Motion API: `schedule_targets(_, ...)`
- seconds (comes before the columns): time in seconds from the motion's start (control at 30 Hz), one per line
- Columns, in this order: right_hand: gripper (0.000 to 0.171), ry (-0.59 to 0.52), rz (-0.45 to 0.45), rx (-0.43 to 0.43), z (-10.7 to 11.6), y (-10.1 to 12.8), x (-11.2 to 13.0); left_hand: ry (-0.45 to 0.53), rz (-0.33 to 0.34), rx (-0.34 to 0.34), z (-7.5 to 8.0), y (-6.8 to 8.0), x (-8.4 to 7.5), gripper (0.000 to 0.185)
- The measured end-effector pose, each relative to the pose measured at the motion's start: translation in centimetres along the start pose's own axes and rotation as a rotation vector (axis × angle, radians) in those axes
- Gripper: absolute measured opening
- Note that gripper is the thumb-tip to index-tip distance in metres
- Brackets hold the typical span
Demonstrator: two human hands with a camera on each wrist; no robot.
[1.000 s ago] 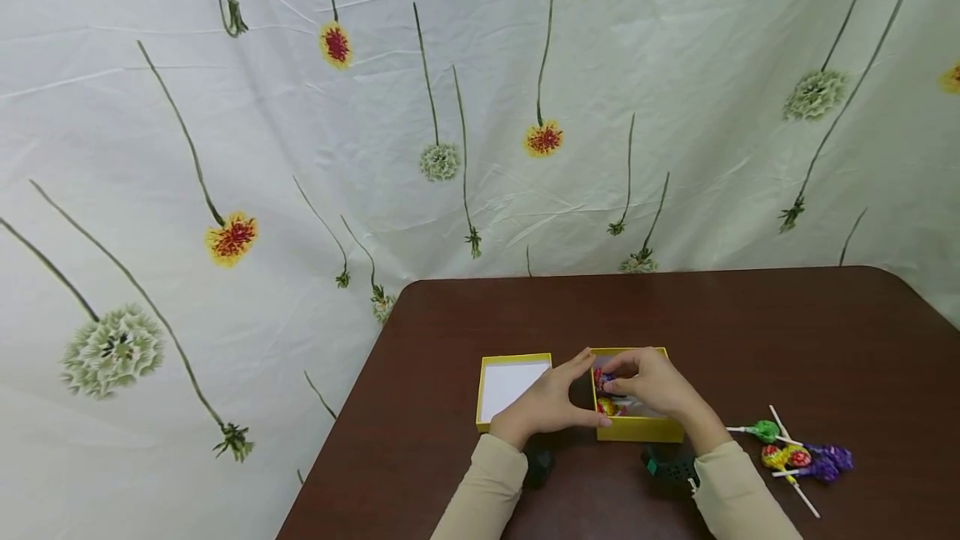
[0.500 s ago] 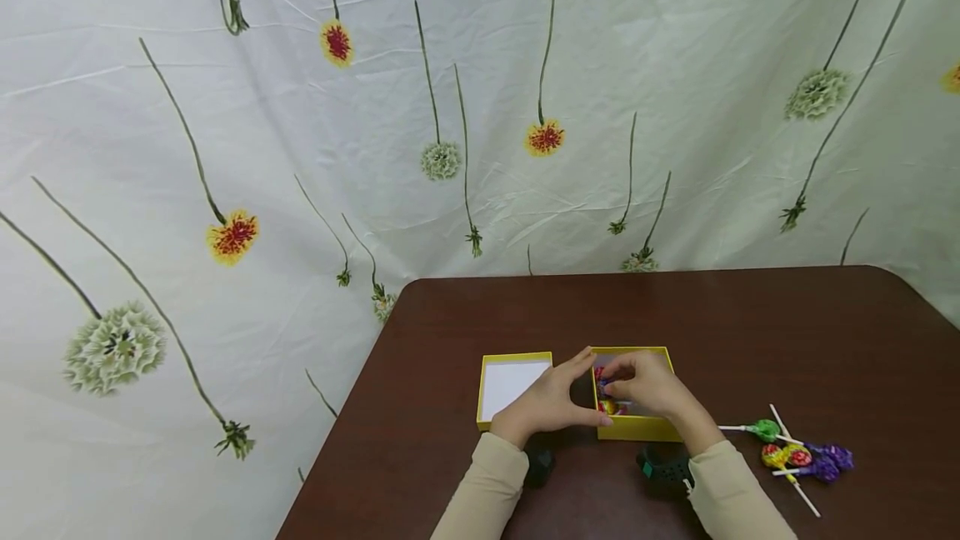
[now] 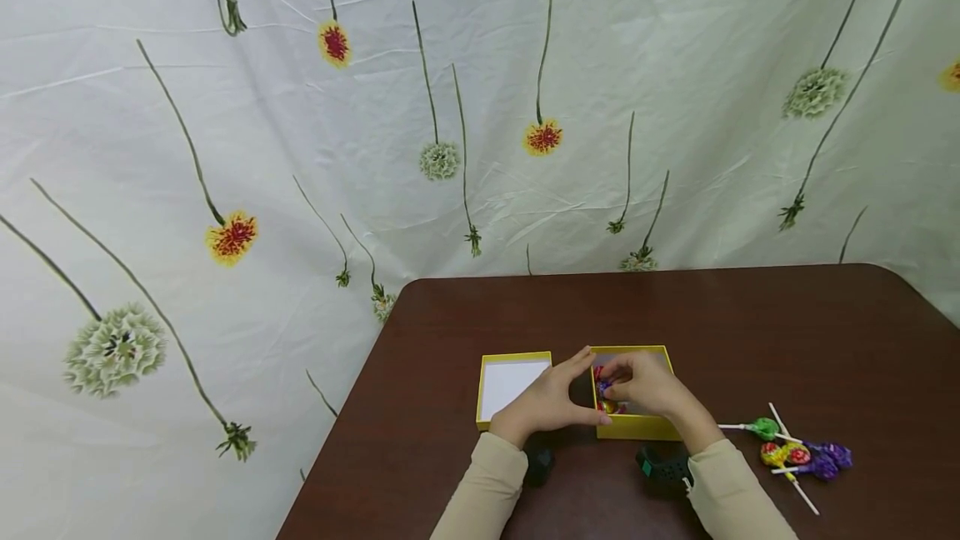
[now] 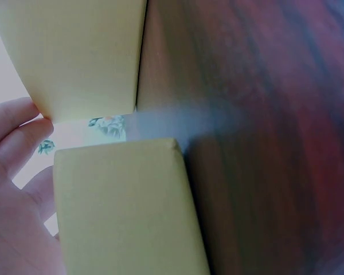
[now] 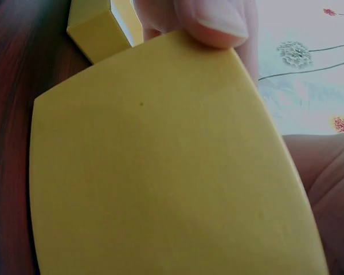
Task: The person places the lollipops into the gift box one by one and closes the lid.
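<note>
In the head view a yellow box stands with its top uncovered, holding several wrapped lollipops along its left side. My left hand spans that side, thumb at the front corner and fingertips at the back. The right wrist view shows a thumb on the box's corner. My right hand reaches in from above and pinches a purple-wrapped lollipop, mostly hidden by its fingers. Left of the box lies the white-lined yellow lid, partly behind the left hand; its side fills the lower left wrist view.
A loose pile of lollipops lies at the right on the brown table: a green one, a red and yellow one and purple ones, sticks crossing. Behind the table hangs a flower-printed cloth.
The right hand has shifted slightly left and lower inside the box, moving the purple lollipop a little toward the front. The left hand stays in place on the box.
</note>
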State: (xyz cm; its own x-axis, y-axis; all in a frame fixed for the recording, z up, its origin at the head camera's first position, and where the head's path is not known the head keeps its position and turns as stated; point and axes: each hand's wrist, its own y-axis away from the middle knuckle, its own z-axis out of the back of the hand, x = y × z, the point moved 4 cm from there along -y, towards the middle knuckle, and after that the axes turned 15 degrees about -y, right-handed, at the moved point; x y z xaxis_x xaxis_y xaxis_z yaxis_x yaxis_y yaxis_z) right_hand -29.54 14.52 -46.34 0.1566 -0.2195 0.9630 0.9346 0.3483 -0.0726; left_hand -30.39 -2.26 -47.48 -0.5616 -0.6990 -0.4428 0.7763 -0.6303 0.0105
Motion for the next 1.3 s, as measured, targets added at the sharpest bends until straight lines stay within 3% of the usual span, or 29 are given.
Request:
schedule_targets(0.3,0.017,-0.019,-0.032,-0.014,0.1,0.2,0.2,-0.002,0.010,-0.003,0.1,0.1,-0.1,0.095)
schedule_targets(0.57,0.018,0.088,-0.041,-0.089,0.9,0.7,1.6,-0.001,0.016,0.002,0.2,0.0,-0.2,0.094)
schedule_targets(0.9,0.021,0.117,0.014,-0.161,3.4,2.3,3.8,-0.003,0.035,-0.005,0.0,-0.2,0.0,0.095)
schedule_targets(1.3,0.026,0.103,-0.021,-0.188,6.8,4.5,3.6,0.000,0.030,-0.009,0.0,-0.2,0.0,0.096)
